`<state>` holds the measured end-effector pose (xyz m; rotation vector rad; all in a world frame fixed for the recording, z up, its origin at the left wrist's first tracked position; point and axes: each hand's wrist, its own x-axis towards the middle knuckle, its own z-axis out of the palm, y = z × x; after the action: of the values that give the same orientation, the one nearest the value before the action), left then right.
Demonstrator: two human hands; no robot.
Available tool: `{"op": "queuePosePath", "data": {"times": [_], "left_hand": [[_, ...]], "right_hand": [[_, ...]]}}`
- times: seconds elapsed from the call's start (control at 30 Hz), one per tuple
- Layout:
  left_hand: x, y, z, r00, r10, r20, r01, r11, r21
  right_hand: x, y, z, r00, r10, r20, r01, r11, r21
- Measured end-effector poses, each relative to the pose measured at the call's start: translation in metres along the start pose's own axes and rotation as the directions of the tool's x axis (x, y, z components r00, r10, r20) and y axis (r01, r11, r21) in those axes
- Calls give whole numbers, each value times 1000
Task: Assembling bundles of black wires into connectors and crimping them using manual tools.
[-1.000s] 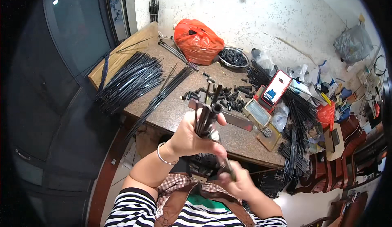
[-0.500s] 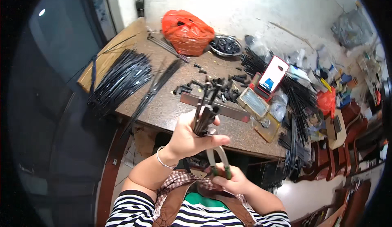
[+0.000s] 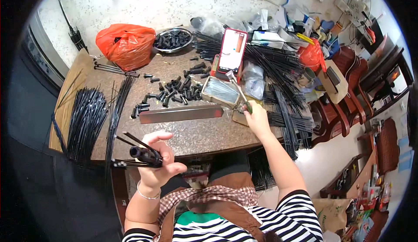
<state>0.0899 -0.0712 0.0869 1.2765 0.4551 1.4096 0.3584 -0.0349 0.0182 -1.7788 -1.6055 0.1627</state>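
My left hand [image 3: 157,165] is curled round a bundle of thin black rods [image 3: 146,155] with a dark tubular piece among them, above the table's front edge. Its thumb and forefinger stick out from the grip. Reaching out over the right side of the table, my right hand [image 3: 257,119] grips the pliers [image 3: 238,87] by the green handles, the metal head pointing away. That head lies in front of a phone [image 3: 233,50] in a red case, above a shallow box [image 3: 220,90] of thin pale pieces. Short black plastic parts [image 3: 176,89] are scattered on the table between the hands.
A long metal bar [image 3: 180,114] lies near the table [image 3: 200,135] edge. Black rod bundles [image 3: 89,120] stand at the left, with more [image 3: 274,72] at the right. Behind are an orange-red bag [image 3: 126,46] and a metal bowl [image 3: 173,50] of black parts.
My right hand has carried the pliers from beside my left hand up and right, toward the phone. My left hand has moved left and down with the black rods. The view has shifted right.
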Motion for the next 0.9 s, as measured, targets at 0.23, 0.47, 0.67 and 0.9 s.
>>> {"op": "queuePosePath", "data": {"times": [0.23,0.47,0.67,0.9], "left_hand": [[-2,-5,-5,999,-46,6,45,993,112],[-2,-2,-7,995,-73,-68,77,995,65],[-5,-12,-15,997,-57,59,45,981,189],[2,-15,9,975,-53,214,-11,957,288]], "right_hand": [[3,-24,18,1000,-8,0,7,974,-226],[5,-7,15,994,17,-111,-35,987,-158],[11,-7,-7,957,261,-127,-232,951,203],[-2,-74,-32,934,308,184,-271,270,924]]}}
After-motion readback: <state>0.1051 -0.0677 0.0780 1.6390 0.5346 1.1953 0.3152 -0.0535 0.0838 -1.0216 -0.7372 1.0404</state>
